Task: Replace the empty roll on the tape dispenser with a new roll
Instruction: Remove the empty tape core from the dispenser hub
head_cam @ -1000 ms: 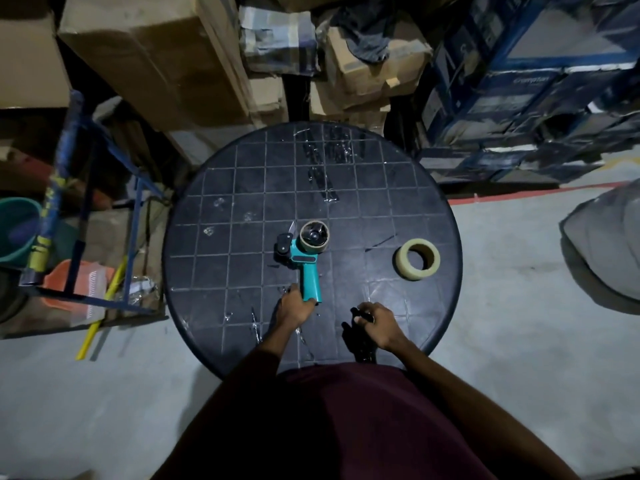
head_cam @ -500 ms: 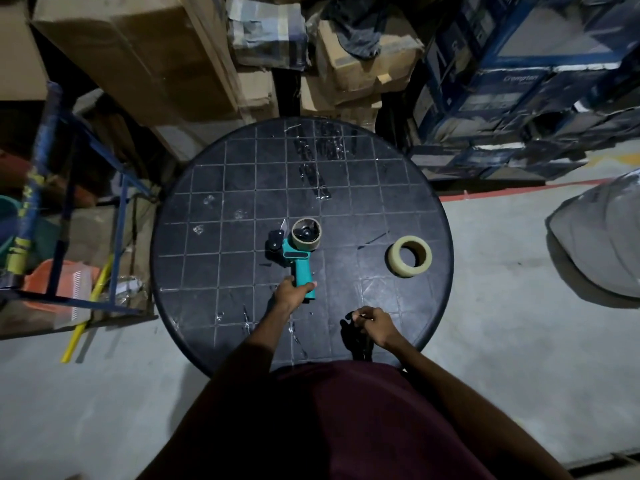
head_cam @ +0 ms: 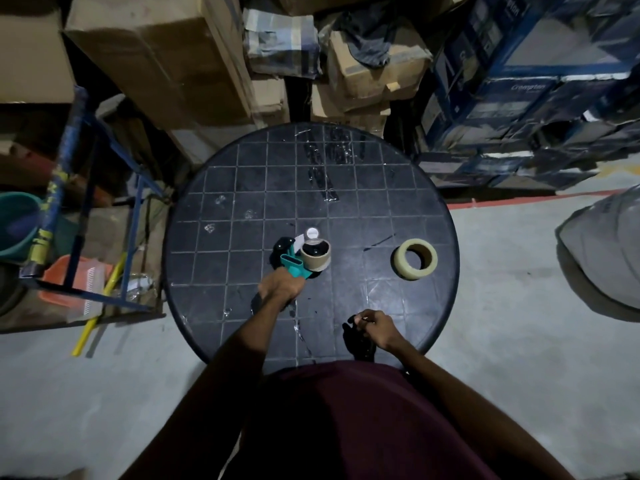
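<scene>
A teal tape dispenser (head_cam: 293, 264) is tilted up near the middle of the round black table (head_cam: 242, 188), with my left hand (head_cam: 280, 285) closed around its handle. An empty brown cardboard roll (head_cam: 315, 255) sits on its spindle. The new roll of pale clear tape (head_cam: 414, 259) lies flat on the table to the right, apart from both hands. My right hand (head_cam: 374, 328) rests near the table's front edge, its fingers pinched on a small dark object (head_cam: 352, 320) that I cannot identify.
Cardboard boxes (head_cam: 166, 46) are stacked behind the table, and blue printed cartons (head_cam: 519, 88) stand at the back right. A blue metal frame (head_cam: 86, 188) and a yellow stick (head_cam: 97, 306) are at the left. A grey sack (head_cam: 602, 251) lies on the floor at right.
My left hand has closed fully on the dispenser handle and lifted it, tipping the dispenser upright off the table. My right hand stays at the front edge.
</scene>
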